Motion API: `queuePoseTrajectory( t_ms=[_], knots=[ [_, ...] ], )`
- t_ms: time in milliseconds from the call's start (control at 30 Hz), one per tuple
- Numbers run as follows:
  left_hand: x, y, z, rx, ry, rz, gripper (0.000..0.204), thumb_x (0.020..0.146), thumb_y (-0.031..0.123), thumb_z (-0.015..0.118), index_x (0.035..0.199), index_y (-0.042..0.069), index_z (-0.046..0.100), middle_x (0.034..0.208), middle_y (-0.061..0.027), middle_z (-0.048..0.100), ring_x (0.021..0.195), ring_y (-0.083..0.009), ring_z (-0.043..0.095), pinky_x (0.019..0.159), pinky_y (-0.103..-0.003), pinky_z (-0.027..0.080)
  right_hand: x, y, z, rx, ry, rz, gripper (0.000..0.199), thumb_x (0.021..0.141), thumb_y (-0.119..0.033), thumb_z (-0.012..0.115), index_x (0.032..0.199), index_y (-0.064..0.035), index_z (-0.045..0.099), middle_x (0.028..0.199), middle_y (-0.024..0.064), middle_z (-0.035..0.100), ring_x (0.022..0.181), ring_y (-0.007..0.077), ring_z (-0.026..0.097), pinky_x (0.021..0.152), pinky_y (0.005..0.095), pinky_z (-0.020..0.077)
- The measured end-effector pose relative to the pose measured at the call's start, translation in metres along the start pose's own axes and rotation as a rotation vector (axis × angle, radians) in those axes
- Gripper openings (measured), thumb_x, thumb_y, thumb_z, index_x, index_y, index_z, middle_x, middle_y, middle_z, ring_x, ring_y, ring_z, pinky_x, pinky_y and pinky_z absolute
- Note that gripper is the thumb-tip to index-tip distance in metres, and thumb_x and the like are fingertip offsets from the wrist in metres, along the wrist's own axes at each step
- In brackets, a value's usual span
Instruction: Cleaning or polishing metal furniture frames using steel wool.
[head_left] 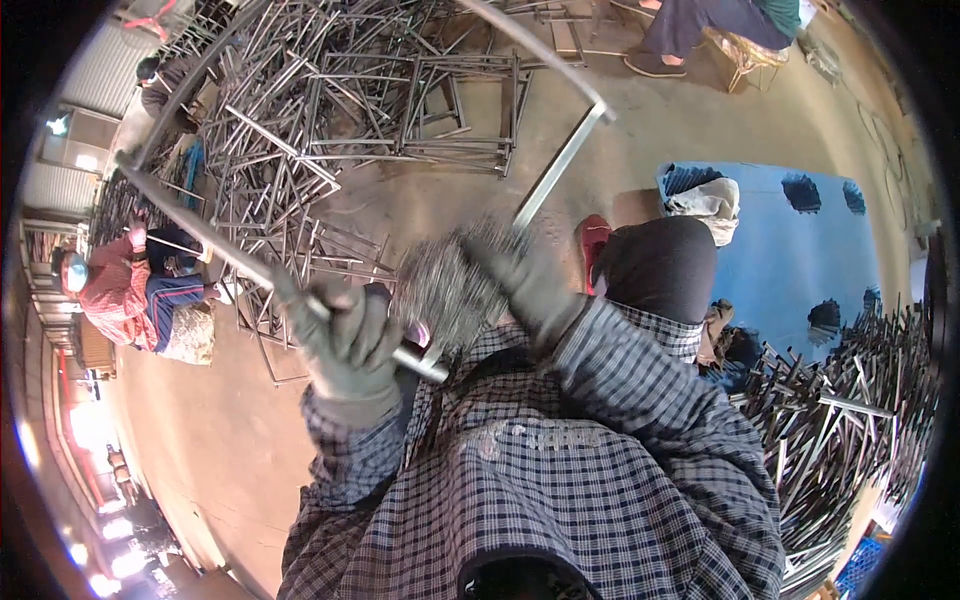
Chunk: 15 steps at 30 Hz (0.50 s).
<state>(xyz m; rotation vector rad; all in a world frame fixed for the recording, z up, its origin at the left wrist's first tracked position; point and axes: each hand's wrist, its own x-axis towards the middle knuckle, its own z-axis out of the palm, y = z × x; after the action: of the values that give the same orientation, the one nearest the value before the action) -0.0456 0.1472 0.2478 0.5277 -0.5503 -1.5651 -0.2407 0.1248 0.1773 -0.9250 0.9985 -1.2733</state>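
My left hand (pixel 348 345), in a grey glove, is closed around one bar of a large metal tube frame (pixel 210 235). The bar slants from my lap up to the far left, where the frame bends. Another leg of bare tube comes down from a corner at the upper right to my right hand (pixel 525 285). That hand is gloved too and smeared by motion, so its finger grip is unclear. Between my hands, over my lap, lies a blurred grey, fibrous-looking mass (pixel 445 290); its kind cannot be made out.
Ahead is a big heap of metal tube frames (pixel 370 110). A blue sheet (pixel 790 240) with dark patches and a whitish cloth (pixel 708 208) lie to my right, near a pile of loose metal tubes (pixel 830 440). A seated person (pixel 125 290) works at the left; others sit farther off.
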Motion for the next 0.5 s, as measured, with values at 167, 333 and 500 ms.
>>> queuePoseTrajectory(
  t_ms=[167,333,500],
  knots=[
    [-0.009,0.027,-0.004,0.068,-0.408,-0.096,0.040,0.100,0.035,0.035,0.097,-0.001,0.053,0.053,0.0021,0.039,0.040,-0.0065,0.038,0.034,-0.021,0.035,0.058,-0.026,-0.066,0.567,0.290,0.156,0.036,0.093,-0.032,0.055,0.103,0.0019,0.061,0.089,0.0111,0.067,0.079,0.0194,0.066,0.071,0.0315,0.0528],
    [0.008,0.002,-0.001,0.083,-0.012,0.100,0.063,0.100,0.048,0.027,0.083,-0.001,0.063,0.041,0.0054,0.028,0.030,-0.0069,0.023,0.027,-0.020,0.025,-0.018,-0.016,0.031,-0.045,-0.010,-0.084,0.037,0.089,-0.026,0.063,0.113,0.0010,0.058,0.103,0.0089,0.064,0.094,0.0226,0.060,0.085,0.0324,0.0477],
    [0.006,0.015,-0.003,-0.048,-0.140,-0.081,0.062,0.099,0.050,0.028,0.087,0.000,0.063,0.042,0.0057,0.029,0.032,-0.0060,0.025,0.028,-0.020,0.024,0.023,-0.012,-0.037,0.070,0.126,0.092,0.032,0.088,-0.028,0.064,0.104,-0.0004,0.062,0.096,0.0088,0.066,0.086,0.0177,0.063,0.075,0.0297,0.0513]
  ],
)
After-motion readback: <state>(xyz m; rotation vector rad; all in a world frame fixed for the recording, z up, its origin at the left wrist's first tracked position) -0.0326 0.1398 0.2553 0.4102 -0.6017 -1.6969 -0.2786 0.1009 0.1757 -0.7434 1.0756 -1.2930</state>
